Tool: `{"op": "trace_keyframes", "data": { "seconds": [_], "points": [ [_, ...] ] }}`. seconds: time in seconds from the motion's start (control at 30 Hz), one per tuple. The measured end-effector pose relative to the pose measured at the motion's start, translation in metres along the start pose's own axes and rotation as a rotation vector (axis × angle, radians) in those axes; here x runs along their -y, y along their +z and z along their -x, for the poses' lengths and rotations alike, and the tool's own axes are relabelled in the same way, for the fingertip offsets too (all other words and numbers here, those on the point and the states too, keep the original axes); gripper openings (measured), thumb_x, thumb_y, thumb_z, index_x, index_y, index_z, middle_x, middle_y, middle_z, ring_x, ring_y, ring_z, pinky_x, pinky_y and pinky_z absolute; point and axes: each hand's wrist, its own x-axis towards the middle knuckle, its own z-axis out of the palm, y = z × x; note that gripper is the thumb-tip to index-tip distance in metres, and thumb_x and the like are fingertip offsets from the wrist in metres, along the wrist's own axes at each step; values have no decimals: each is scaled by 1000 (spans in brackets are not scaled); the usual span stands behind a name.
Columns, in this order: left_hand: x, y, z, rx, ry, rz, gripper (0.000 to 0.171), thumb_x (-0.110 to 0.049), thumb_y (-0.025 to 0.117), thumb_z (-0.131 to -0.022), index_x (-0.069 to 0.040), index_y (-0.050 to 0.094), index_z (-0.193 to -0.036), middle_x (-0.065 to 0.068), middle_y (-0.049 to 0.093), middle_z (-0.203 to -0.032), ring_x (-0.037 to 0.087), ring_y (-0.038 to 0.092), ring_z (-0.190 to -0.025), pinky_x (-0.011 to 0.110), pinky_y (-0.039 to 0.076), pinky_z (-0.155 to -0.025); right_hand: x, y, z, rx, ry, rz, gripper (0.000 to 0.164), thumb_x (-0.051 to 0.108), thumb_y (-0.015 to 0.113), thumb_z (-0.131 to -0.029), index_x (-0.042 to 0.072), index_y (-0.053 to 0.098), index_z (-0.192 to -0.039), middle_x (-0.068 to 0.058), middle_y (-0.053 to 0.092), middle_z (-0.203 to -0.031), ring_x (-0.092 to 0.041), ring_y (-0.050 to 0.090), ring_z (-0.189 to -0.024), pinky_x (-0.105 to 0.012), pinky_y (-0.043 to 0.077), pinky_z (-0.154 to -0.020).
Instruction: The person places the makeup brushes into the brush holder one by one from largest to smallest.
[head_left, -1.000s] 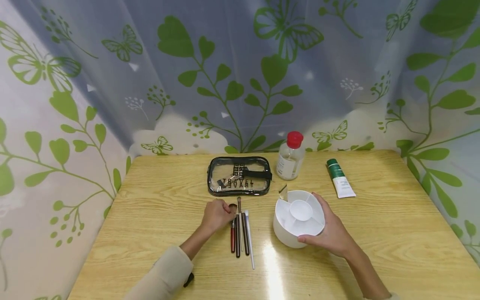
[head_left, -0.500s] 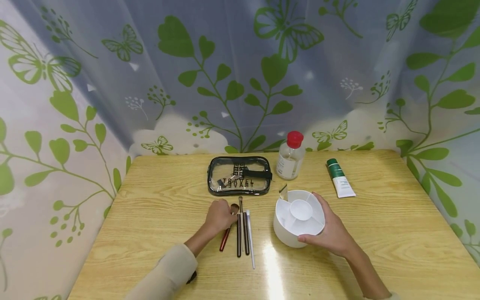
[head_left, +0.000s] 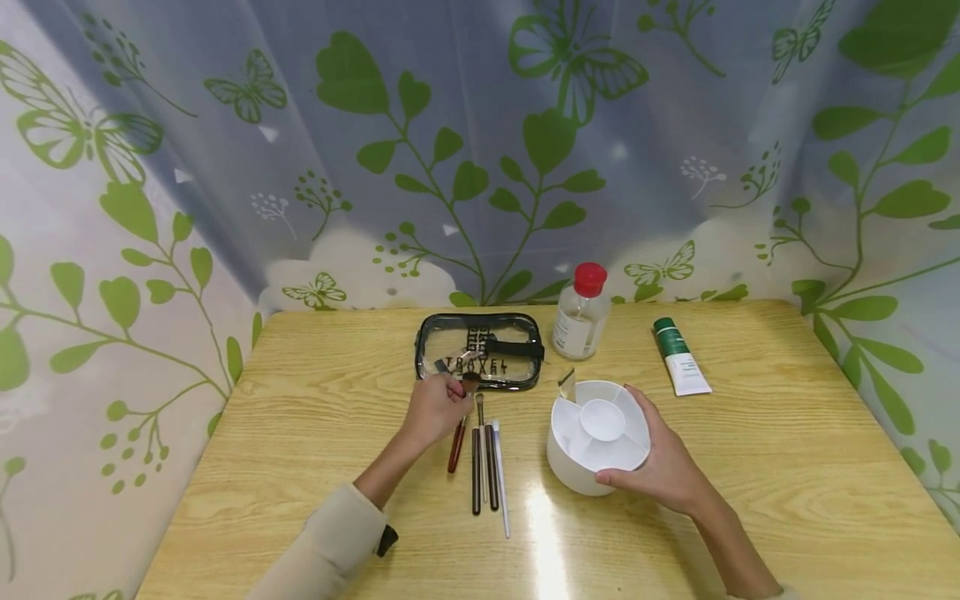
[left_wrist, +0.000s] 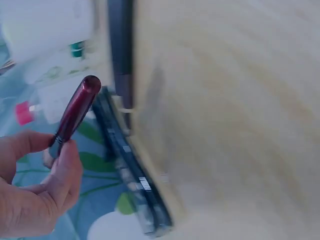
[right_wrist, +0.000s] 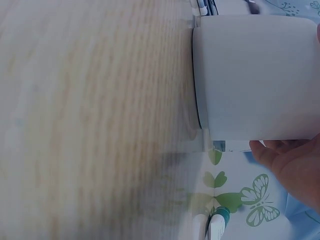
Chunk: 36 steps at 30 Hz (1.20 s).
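Note:
My left hand (head_left: 437, 410) pinches a makeup brush with a dark red handle (left_wrist: 75, 107) between thumb and fingers. In the head view its brown bristles (head_left: 471, 381) point up over the front edge of the clear travel pouch (head_left: 450, 342). Several more makeup brushes lie side by side to its right, including a dark-handled one (head_left: 476, 475) and a white one (head_left: 502, 492). My right hand (head_left: 663, 462) holds the side of a round white divided organizer (head_left: 573, 467), which stands on the table. A small shiny flat piece (head_left: 567, 386) sticks up from the organizer's far left compartment.
Behind the organizer stands a clear bottle with a red cap (head_left: 581, 321). A green and white tube (head_left: 681, 357) lies at the back right of the wooden table (head_left: 787, 450). A patterned curtain (head_left: 480, 167) hangs along the table's back edge.
My left hand has drawn the red-handled brush out of the row, first swinging its handle left, then lifting it away toward the pouch. The right hand and organizer stay in place.

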Motion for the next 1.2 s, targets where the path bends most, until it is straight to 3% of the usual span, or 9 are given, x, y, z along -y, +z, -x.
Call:
{"op": "trace_keyframes", "data": {
  "seconds": [0.13,0.43,0.7,0.87,1.2],
  "points": [
    [-18,-7,0,-13,14,130,15,-6,68,-78,4,64,-88,13,67,-80,16,62,-68,23,55,-62,0,0,0,-2,3,1,118,26,90,-59,7,17,-149,-15,49,-133,-26,52,-109,-46,47,-89],
    [-49,-13,7,-54,66,351,20,-11,69,-80,-3,64,-97,10,67,-91,15,64,-79,27,53,-75,0,0,1,7,19,-15,118,25,89,-60,9,15,-150,-17,47,-136,-30,51,-113,-48,47,-90],
    [-69,-4,13,-20,91,636,23,-3,67,-81,1,60,-102,13,64,-100,13,64,-90,24,54,-79,0,0,1,9,22,-8,118,26,89,-60,9,15,-150,-17,47,-135,-31,51,-113,-48,47,-89],
    [-75,10,15,-7,123,666,23,-3,67,-82,2,58,-104,16,64,-102,12,62,-91,21,54,-76,0,0,1,6,19,-2,118,26,89,-60,8,15,-150,-18,48,-135,-31,52,-113,-48,47,-89],
    [-72,44,18,-15,79,661,24,-4,69,-81,3,59,-102,19,66,-101,22,67,-92,23,57,-79,1,0,1,11,19,-8,116,26,89,-61,11,16,-150,-12,49,-134,-20,51,-108,-40,48,-87]
  ]
}}
